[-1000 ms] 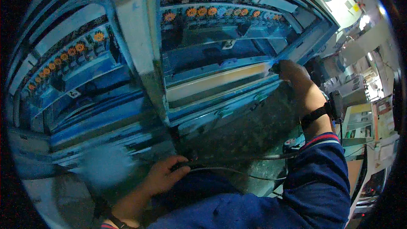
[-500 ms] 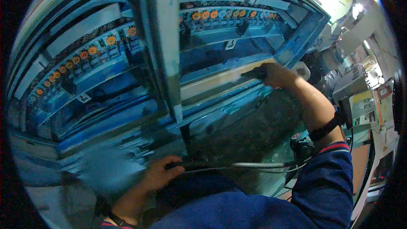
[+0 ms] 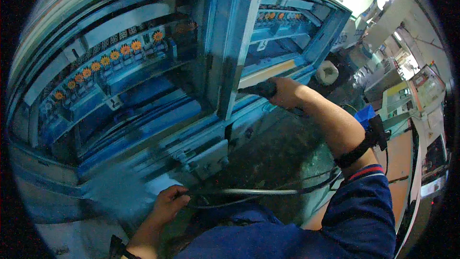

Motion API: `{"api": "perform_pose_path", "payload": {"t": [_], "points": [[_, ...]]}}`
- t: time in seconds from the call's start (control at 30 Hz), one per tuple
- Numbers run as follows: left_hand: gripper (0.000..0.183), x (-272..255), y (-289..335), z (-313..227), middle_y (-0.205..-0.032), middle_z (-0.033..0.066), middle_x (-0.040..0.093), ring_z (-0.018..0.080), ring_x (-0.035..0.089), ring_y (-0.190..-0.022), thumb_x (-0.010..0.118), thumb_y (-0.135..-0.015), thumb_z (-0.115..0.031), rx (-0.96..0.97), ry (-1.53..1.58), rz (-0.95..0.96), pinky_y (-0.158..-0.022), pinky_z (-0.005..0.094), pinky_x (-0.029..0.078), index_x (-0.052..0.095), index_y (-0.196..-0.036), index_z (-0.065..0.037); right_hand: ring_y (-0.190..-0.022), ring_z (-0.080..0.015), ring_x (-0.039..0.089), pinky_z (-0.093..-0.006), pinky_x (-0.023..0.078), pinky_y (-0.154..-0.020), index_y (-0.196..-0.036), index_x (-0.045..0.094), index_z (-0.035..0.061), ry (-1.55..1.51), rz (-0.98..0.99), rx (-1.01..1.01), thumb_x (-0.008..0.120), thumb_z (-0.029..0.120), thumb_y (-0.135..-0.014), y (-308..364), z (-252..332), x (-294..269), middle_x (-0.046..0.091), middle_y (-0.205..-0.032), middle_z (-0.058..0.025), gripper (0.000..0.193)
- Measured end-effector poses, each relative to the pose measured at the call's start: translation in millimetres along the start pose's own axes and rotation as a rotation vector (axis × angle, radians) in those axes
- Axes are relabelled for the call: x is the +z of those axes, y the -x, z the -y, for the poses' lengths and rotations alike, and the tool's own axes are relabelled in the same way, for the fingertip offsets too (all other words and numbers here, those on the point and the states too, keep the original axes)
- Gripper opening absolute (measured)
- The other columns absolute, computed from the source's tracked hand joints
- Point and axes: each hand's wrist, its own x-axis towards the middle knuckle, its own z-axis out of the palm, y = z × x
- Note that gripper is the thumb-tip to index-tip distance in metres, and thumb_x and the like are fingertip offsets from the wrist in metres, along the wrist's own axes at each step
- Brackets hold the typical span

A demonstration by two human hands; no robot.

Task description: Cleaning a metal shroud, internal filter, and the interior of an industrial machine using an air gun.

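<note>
My right hand [image 3: 287, 93] is closed round a black hand tool [image 3: 258, 88], whose dark end reaches the pale post [image 3: 245, 33] between two openings of a blue machine. A cream-coloured ledge [image 3: 268, 73] runs just behind the tool. What kind of tool it is cannot be made out. Low on the left, my left hand [image 3: 167, 204] is closed on the dark end of a thin rod with a silver middle [image 3: 254, 192]. That rod stretches rightward in front of my body. Rows of orange toothed wheels [image 3: 125, 49] show inside the machine's openings.
A blurred pale-blue patch [image 3: 117, 187] lies left of my left hand, too smeared to name. Small metal fittings [image 3: 182, 159] stick out below the left opening. At right are a white roll [image 3: 327, 73], a blue box [image 3: 365, 115] and a bench [image 3: 400, 163].
My right hand has moved left with the black tool, from the right part of the ledge to the post. My left hand has shifted slightly left and down. The view has turned too.
</note>
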Motion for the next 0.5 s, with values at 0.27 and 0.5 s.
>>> {"api": "perform_pose_path", "payload": {"t": [0.27, 0.5], "points": [[0.027, 0.3, 12.2, -10.8, -0.085, 0.0016, 0.064, 0.0102, 0.058, -0.077, 0.07, -0.095, -0.019, -0.001, -0.145, 0.087, -0.066, 0.0263, 0.046, 0.062, -0.113, -0.001, -0.08, -0.0345, 0.072, -0.0424, 0.058, -0.067, -0.109, 0.063, -0.0009, 0.028, -0.162, 0.544, 0.065, 0.008, -0.078, 71.1, -52.3, -68.7, 0.071, -0.088, -0.022, 0.032], [0.025, -15.1, 0.9, 12.0, -0.082, 0.0011, 0.061, 0.0131, 0.057, -0.073, 0.068, -0.096, -0.021, 0.21, 0.23, -0.017, -0.07, 0.031, 0.048, 0.061, -0.11, -0.002, -0.062, -0.0248, 0.067, -0.0414, 0.053, -0.053, -0.097, 0.066, -0.0008, -0.248, -0.329, 0.682, 0.07, 0.01, -0.08, 74.5, -143.8, -83.0, 0.067, -0.074, -0.0136, 0.02]]}}
